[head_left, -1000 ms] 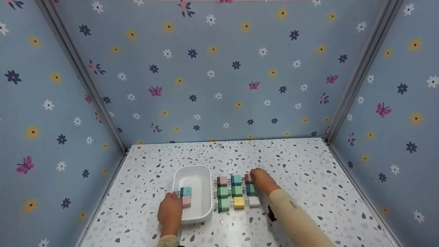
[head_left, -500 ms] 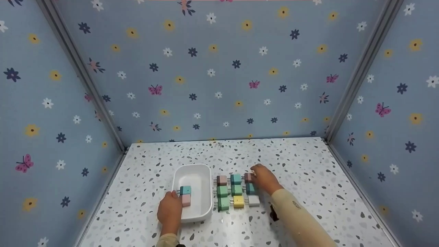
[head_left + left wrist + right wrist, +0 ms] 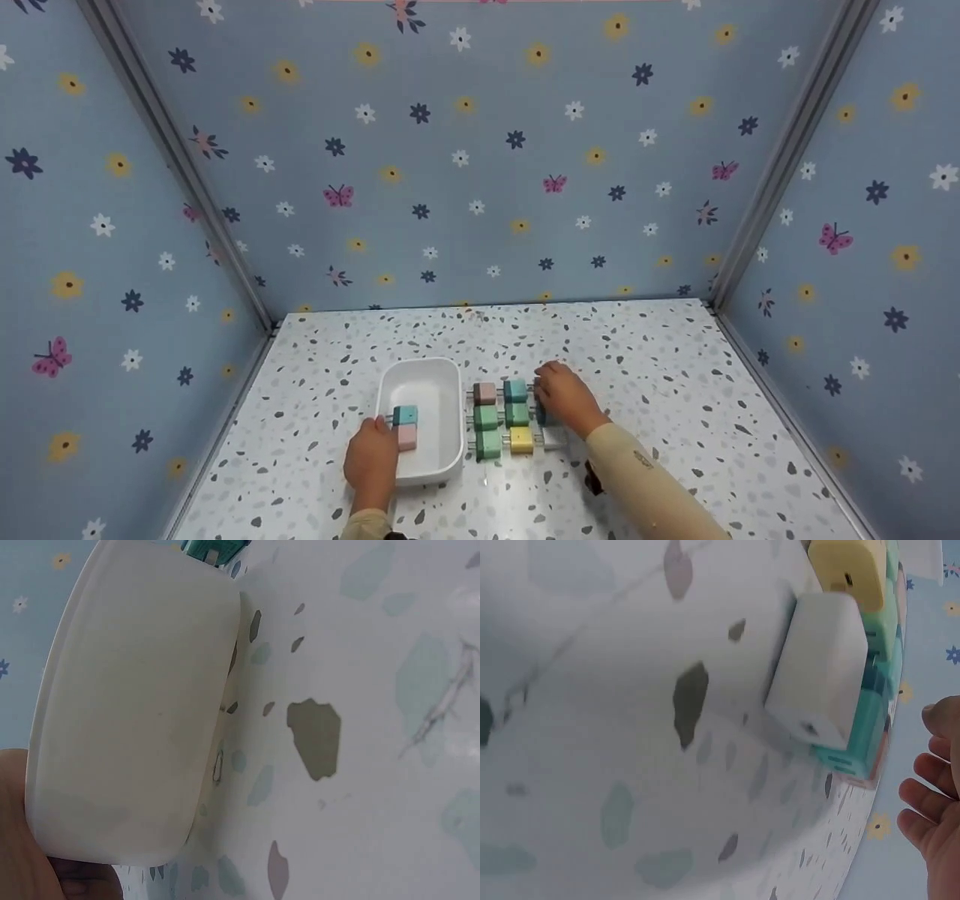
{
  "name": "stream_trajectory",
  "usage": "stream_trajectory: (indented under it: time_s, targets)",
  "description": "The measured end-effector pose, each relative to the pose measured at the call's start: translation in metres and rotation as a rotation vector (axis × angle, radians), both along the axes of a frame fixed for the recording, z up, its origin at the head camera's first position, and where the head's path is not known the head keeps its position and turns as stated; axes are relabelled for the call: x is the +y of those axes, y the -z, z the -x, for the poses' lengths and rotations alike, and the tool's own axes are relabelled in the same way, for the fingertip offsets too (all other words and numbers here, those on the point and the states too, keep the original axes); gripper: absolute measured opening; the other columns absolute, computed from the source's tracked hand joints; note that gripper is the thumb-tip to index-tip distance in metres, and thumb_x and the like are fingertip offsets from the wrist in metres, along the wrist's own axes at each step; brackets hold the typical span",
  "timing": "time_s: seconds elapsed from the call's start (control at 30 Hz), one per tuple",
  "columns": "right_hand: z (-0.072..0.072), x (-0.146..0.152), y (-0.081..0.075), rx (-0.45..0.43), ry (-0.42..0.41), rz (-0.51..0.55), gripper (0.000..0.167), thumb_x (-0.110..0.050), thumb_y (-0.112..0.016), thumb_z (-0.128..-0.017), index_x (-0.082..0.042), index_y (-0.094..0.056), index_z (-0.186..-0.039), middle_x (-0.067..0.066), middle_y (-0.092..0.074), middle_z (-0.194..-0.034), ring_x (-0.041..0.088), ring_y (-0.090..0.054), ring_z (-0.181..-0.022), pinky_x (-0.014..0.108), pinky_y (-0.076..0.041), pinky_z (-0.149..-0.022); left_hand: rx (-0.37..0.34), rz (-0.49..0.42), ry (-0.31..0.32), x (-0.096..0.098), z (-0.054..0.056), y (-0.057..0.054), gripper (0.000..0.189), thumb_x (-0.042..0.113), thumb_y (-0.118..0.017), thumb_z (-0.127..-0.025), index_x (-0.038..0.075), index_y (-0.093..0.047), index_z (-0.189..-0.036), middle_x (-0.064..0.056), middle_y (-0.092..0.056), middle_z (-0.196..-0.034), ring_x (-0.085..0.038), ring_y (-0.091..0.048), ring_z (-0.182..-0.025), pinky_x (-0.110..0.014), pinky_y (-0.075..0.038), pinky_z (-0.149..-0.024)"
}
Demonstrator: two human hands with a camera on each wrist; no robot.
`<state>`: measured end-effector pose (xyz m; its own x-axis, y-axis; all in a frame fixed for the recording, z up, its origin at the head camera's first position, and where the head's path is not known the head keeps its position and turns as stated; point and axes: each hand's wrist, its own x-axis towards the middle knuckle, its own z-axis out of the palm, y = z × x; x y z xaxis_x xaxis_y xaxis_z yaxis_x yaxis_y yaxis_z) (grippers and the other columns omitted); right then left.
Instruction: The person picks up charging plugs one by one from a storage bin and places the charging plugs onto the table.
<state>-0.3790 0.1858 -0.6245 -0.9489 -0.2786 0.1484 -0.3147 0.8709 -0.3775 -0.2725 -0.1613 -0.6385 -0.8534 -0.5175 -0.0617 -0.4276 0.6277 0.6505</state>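
My left hand (image 3: 373,457) grips the left rim of a white plastic tub (image 3: 459,424). Inside lie a blue plug charger (image 3: 406,415) and a pink one (image 3: 406,437), side by side. Right of the tub several pastel plug chargers stand in rows, prongs pointing left, among them a yellow charger (image 3: 521,440) and a blue one (image 3: 515,390). Over the right-hand column hovers my right hand (image 3: 568,397), hiding part of it. The right wrist view shows its fingers loosely bent, holding nothing, apart from the white charger (image 3: 821,667), teal charger (image 3: 862,727) and pinkish charger (image 3: 862,781).
A white speckled tabletop (image 3: 660,360) carries everything. Blue flowered panels (image 3: 480,165) enclose it at the back and both sides, with grey metal posts (image 3: 795,157) at the corners.
My right hand has shifted slightly left, from the far right charger's side to over that column, and now covers more of it. The left hand and tub stay put.
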Motion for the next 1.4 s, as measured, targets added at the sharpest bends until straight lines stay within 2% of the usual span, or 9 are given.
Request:
stream_trajectory:
  time_s: [0.2,0.37,0.67,0.9,1.13,1.3,1.4]
  targets:
    - [-0.006,-0.015,0.0,0.038,-0.05,-0.012,0.035,-0.024,-0.066,-0.101,-0.008,-0.065,-0.132,0.009,-0.064,-0.131,0.026,-0.062,-0.123,0.045,-0.047,-0.107,0.011,-0.008,0.006,0.0,0.001,0.002,0.046,0.035,-0.037,-0.11,-0.002,-0.065,-0.116,-0.025,-0.073,-0.109,-0.044,-0.07,-0.1,-0.052,-0.051,-0.074]
    - [-0.013,-0.031,0.0,0.059,-0.097,-0.001,0.036,-0.026,-0.067,-0.1,-0.011,-0.064,-0.133,0.007,-0.062,-0.135,0.025,-0.06,-0.128,0.047,-0.045,-0.11,-0.016,0.002,0.013,-0.001,0.002,0.003,0.048,0.035,-0.034,-0.111,-0.003,-0.063,-0.117,-0.025,-0.072,-0.109,-0.043,-0.071,-0.101,-0.051,-0.052,-0.075]
    - [-0.026,-0.053,-0.001,0.04,-0.176,0.046,0.037,-0.025,-0.064,-0.103,-0.01,-0.062,-0.136,0.007,-0.06,-0.138,0.024,-0.059,-0.129,0.043,-0.046,-0.109,-0.108,0.028,0.056,-0.003,0.003,-0.001,0.05,0.034,-0.03,-0.111,-0.007,-0.057,-0.12,-0.024,-0.071,-0.097,-0.036,-0.071,-0.085,-0.045,-0.052,-0.067]
    - [-0.033,-0.077,-0.008,0.019,-0.203,0.088,0.037,-0.03,-0.06,-0.105,-0.014,-0.061,-0.138,0.002,-0.059,-0.14,0.02,-0.056,-0.133,0.042,-0.045,-0.111,-0.109,0.023,0.062,-0.004,0.002,-0.002,0.05,0.032,-0.029,-0.111,-0.008,-0.056,-0.122,-0.025,-0.07,-0.096,-0.033,-0.069,-0.08,-0.044,-0.051,-0.064]
    - [-0.048,-0.097,-0.01,0.01,-0.266,0.142,0.038,-0.03,-0.062,-0.104,-0.013,-0.061,-0.139,0.0,-0.058,-0.139,0.013,-0.06,-0.124,0.036,-0.049,-0.105,-0.099,0.023,0.061,-0.005,0.001,-0.001,0.048,0.032,-0.031,-0.111,-0.008,-0.056,-0.12,-0.024,-0.07,-0.095,-0.034,-0.069,-0.08,-0.044,-0.051,-0.063]
    - [-0.053,-0.108,-0.011,0.025,-0.317,0.117,0.038,-0.028,-0.065,-0.103,-0.014,-0.061,-0.138,0.001,-0.058,-0.141,0.016,-0.056,-0.131,0.036,-0.046,-0.109,-0.114,0.014,0.061,-0.005,0.003,-0.002,0.048,0.032,-0.031,-0.111,-0.008,-0.055,-0.12,-0.024,-0.07,-0.094,-0.032,-0.07,-0.079,-0.042,-0.051,-0.06]
    - [-0.056,-0.114,-0.011,0.003,-0.339,0.109,0.04,-0.026,-0.067,-0.102,-0.017,-0.06,-0.14,0.0,-0.057,-0.143,0.016,-0.055,-0.134,0.036,-0.044,-0.111,-0.126,0.013,0.059,-0.004,0.004,-0.003,0.048,0.033,-0.031,-0.111,-0.008,-0.054,-0.121,-0.023,-0.069,-0.093,-0.029,-0.068,-0.075,-0.039,-0.05,-0.057]
